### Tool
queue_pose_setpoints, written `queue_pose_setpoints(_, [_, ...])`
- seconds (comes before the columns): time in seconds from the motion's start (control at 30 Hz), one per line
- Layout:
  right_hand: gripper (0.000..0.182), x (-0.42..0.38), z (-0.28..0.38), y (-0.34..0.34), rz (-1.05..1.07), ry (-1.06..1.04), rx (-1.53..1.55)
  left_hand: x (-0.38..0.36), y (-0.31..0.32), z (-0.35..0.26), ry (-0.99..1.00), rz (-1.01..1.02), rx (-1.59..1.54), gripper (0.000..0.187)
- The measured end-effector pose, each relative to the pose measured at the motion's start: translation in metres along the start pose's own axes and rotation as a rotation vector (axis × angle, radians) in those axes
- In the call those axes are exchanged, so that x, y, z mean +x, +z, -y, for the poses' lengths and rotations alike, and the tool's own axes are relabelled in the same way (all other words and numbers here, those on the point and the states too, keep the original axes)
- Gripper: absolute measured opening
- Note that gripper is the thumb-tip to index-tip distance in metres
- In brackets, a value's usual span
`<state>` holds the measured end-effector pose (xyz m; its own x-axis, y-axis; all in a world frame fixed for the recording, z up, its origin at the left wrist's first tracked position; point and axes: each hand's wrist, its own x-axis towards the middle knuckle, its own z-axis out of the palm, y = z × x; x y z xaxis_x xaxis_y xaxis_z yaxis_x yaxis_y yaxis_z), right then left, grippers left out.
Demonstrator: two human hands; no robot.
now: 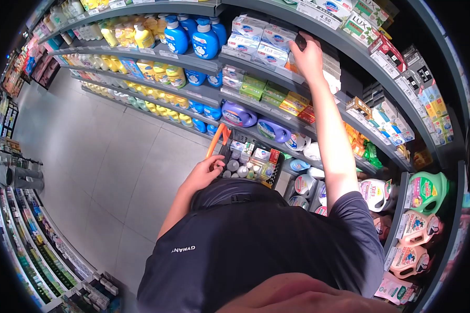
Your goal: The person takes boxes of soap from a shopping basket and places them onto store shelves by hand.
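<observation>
My right hand (307,56) reaches up to a shelf of boxed soap, its fingers closed around a small dark item (300,41) whose kind I cannot make out. White soap boxes (271,44) are stacked just left of it. Low in front of my body is a black shopping basket (277,175) with an orange handle (218,138) standing up on its left side. My left hand (206,172) is at the basket's left edge, fingers curled over the rim. Inside the basket lie several bottles (237,167) and small boxes (261,154).
Curved shelves hold blue pump bottles (205,40), yellow bottles (143,36), purple jugs (238,113) and green soap packs (252,87). An upper shelf with more soap boxes (360,26) overhangs on the right. Large detergent jugs (427,193) stand at right. Tiled floor (115,141) stretches left.
</observation>
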<state>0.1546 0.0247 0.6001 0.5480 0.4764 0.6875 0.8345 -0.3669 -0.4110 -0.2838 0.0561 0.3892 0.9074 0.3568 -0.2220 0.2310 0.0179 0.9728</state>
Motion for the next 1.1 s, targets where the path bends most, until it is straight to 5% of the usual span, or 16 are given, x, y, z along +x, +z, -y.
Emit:
queue_pose_setpoints(0.13, [0.044,-0.047,0.041,-0.029,0.029,0.033,0.333,0.001,-0.002,-0.006,-0.036,0.005,0.04,0.039])
queue_pose_setpoints(0.37, [0.035,-0.16,0.03,-0.018,0.432,0.229,0.596,0.01,-0.003,0.008,-0.02,0.026,0.071,0.036])
queue_pose_setpoints(0.7, [0.037,-0.35,-0.036,0.061,0.954,1.065,0.767,0.003,0.001,0.052,-0.249,0.07,-0.101,0.031])
queue_pose_setpoints(0.97, [0.027,-0.486,-0.07,0.149,0.802,1.993,1.123,0.002,0.005,0.105,-0.43,0.125,-0.189,0.026])
queue_pose_setpoints(1.1, [0.031,-0.566,-0.09,0.222,0.985,1.79,0.795,-0.025,-0.007,0.147,-0.591,0.059,-0.214,0.026])
